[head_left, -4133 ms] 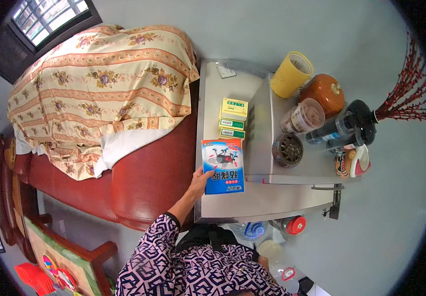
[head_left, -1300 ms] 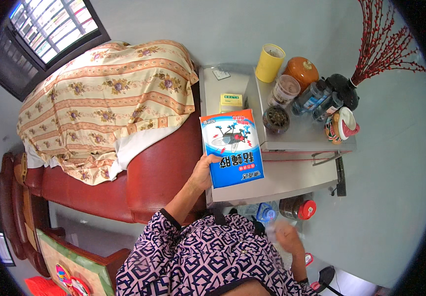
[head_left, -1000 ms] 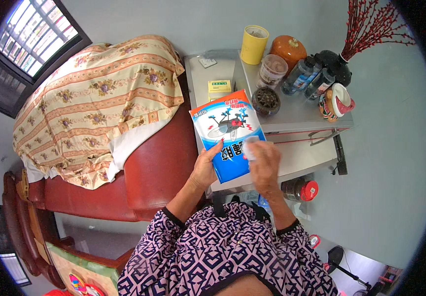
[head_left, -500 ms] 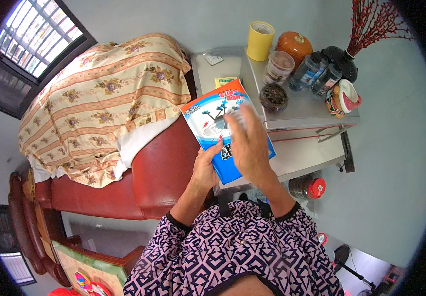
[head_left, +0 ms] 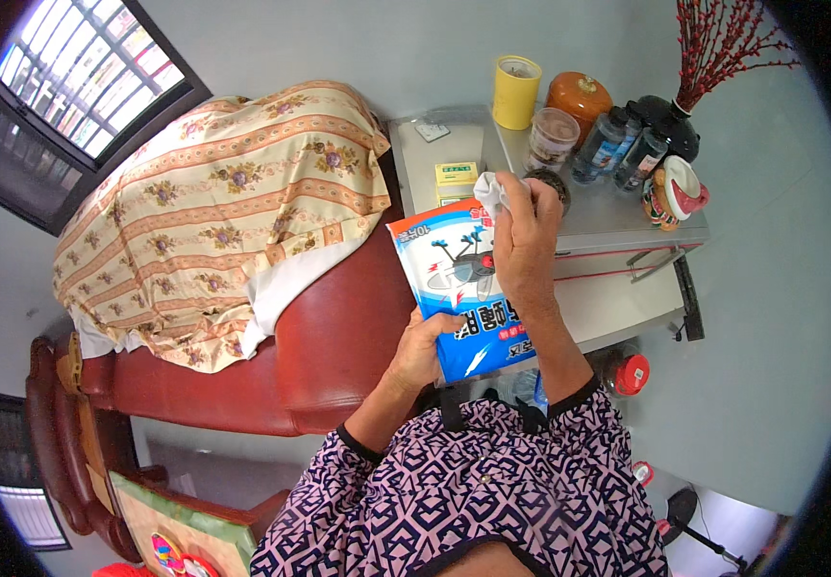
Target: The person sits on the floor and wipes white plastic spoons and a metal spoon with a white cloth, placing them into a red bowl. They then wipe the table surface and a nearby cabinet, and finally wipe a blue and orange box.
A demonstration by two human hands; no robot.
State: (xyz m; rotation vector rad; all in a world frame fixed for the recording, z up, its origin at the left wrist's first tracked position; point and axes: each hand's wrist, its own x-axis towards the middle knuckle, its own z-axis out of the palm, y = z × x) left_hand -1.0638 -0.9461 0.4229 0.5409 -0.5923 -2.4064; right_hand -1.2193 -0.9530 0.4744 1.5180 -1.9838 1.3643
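My left hand point(head_left: 417, 351) grips the lower left edge of a flat packet point(head_left: 444, 277), thumb lying across its front. The packet is blue, white and orange with a drawing of an insect, and it is tilted in front of my body. My right hand point(head_left: 528, 250) is closed on a crumpled white cloth or tissue point(head_left: 490, 195) at the packet's top right corner. My right hand and forearm hide the packet's right side. Just beyond the packet's top edge, a small yellow-green box point(head_left: 456, 174) rests on the grey cabinet point(head_left: 418, 159).
On the cabinet stand a yellow canister point(head_left: 515, 93), an orange lidded pot point(head_left: 580, 104), a clear tub point(head_left: 551, 139), dark bottles point(head_left: 599, 146), a figurine-like mug point(head_left: 670, 192) and red branches point(head_left: 720, 58). A red sofa point(head_left: 338, 322) under a floral cover point(head_left: 223, 207) lies left. A red-lidded jar point(head_left: 631, 375) stands below.
My right hand has moved with the white cloth from over the packet's middle to its top right corner. In the picture, the packet sits lower and farther right.
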